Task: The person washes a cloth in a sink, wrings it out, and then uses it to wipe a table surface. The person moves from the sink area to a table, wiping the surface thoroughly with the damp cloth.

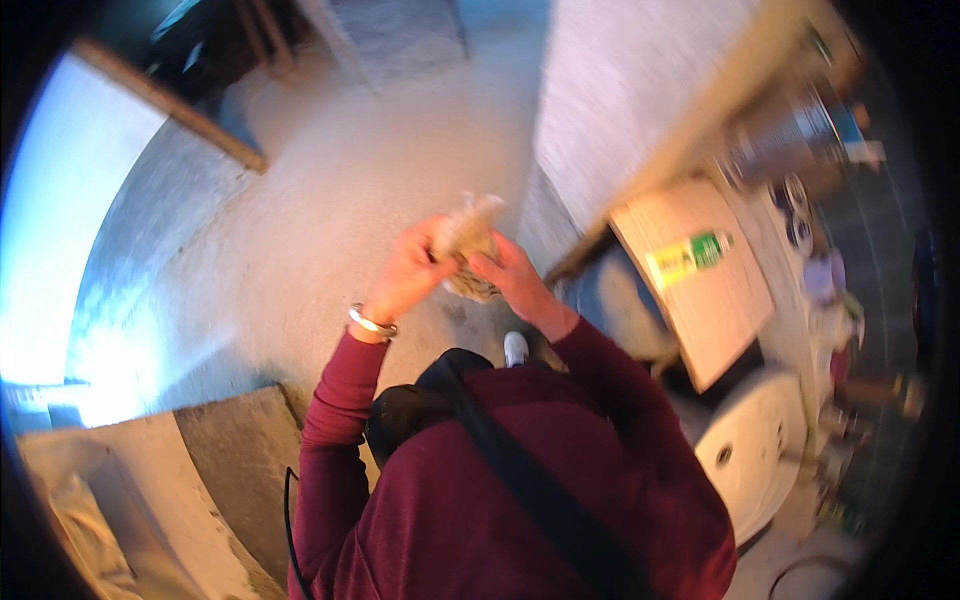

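Evidently, a crumpled, pale bag-like bundle (466, 232) is hanging just above the middle of the frame, its contents blurring. The left hand (408, 268) is gripping its left side and the right hand (514, 282) its right, both closing around it near each other. Below, a white shoe (515, 348) is showing; right of centre, a yellow-green bottle (688, 259) is lying on a wooden board (718, 318), while a white basin (762, 432) is sitting lower right
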The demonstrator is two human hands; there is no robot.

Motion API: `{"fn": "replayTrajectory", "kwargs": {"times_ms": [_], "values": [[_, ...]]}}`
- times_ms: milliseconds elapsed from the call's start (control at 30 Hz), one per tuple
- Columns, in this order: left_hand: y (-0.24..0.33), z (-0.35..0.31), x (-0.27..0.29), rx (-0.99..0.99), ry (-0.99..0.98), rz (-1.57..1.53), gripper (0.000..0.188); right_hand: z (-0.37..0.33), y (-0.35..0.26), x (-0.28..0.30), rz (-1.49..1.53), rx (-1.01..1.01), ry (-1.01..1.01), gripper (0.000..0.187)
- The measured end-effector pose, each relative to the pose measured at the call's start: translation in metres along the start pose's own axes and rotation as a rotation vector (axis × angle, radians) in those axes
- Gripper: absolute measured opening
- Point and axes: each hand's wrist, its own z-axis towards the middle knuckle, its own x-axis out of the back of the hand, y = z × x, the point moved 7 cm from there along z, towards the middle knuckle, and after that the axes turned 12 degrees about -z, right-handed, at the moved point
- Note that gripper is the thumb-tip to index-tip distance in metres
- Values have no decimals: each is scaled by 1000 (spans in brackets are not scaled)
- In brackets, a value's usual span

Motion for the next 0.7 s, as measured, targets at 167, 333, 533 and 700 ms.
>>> {"fn": "replayTrajectory", "kwargs": {"times_ms": [167,333,533,700], "values": [[-17,20,58,79,98,97,32,77,48,0,-175,7,113,22],[-21,44,152,13,223,46,22,153,60,-17,-110,0,220,22],[12,83,262,10,189,154,15,246,56,-45,-28,70,262,16],[16,112,363,74,222,-48,15,299,23,-46,68,11,275,24]]}}
